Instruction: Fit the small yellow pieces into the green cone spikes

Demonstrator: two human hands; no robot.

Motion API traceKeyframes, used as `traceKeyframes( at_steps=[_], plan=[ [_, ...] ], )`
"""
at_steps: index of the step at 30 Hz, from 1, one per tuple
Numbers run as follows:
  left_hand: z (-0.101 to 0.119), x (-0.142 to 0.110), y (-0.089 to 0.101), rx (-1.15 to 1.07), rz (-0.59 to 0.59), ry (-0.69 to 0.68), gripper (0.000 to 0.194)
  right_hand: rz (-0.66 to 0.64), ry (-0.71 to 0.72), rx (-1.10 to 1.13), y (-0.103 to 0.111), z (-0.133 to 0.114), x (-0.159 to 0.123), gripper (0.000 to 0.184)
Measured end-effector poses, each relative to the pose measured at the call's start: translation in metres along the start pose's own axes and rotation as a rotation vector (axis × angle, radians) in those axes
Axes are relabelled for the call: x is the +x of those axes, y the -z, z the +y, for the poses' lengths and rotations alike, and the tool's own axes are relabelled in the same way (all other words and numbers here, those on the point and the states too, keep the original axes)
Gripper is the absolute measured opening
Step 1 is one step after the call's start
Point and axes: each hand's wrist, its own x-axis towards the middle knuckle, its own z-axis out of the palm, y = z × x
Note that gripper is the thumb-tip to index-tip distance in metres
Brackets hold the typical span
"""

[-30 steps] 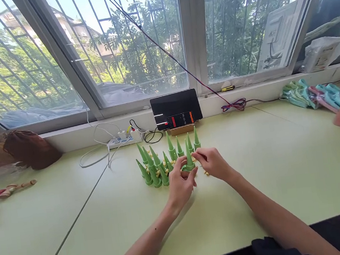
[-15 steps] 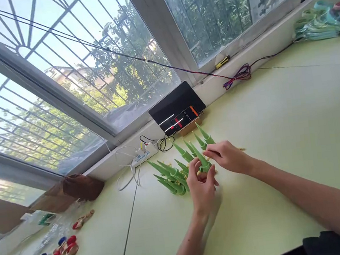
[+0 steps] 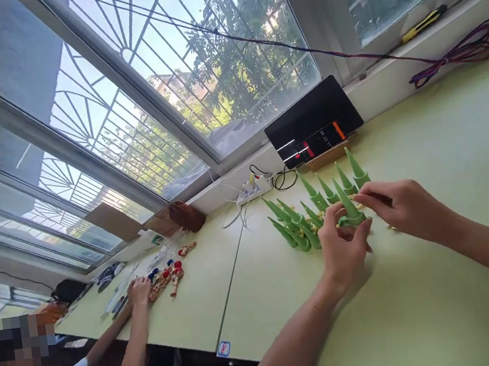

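Observation:
A light green pointed cone (image 3: 348,206) with a wider collar at its base stands upright in the grip of my left hand (image 3: 341,245), thumb and fingers wrapped round its lower part. Just to its right is my right hand (image 3: 410,207), thumb and forefinger pinched together close to the cone; whatever lies between the fingertips is too small to make out. Several similar green cones (image 3: 292,227) are grouped to the left, with small yellowish bits among them. More green cones (image 3: 358,172) rise behind the held one.
A dark tablet (image 3: 312,121) with a phone showing a timer leans by the window. A power strip (image 3: 254,190) with cables lies left of it. Farther left, a co-worker's hand (image 3: 139,291) is by wooden kendama toys (image 3: 174,283). A yellow-handled tool (image 3: 423,24) rests on the sill.
The view has swung left, bringing the co-worker and the table's front edge into sight. My left hand still holds the cone, and my right hand stays pinched beside it.

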Motion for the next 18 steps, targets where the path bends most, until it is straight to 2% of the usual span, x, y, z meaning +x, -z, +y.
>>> traceKeyframes(
  at_steps=[5, 9, 18],
  plan=[
    [0.000, 0.002, -0.002, -0.008, 0.001, -0.025, 0.047, -0.054, -0.041, -0.034, 0.010, -0.011, 0.005, 0.032],
    [0.003, 0.005, -0.001, 0.017, -0.004, -0.053, 0.045, -0.093, -0.018, -0.023, 0.014, -0.015, 0.010, 0.026],
    [0.006, 0.010, 0.002, 0.081, -0.006, -0.071, 0.048, -0.081, -0.034, -0.011, 0.012, -0.013, 0.017, 0.022]
  ],
)
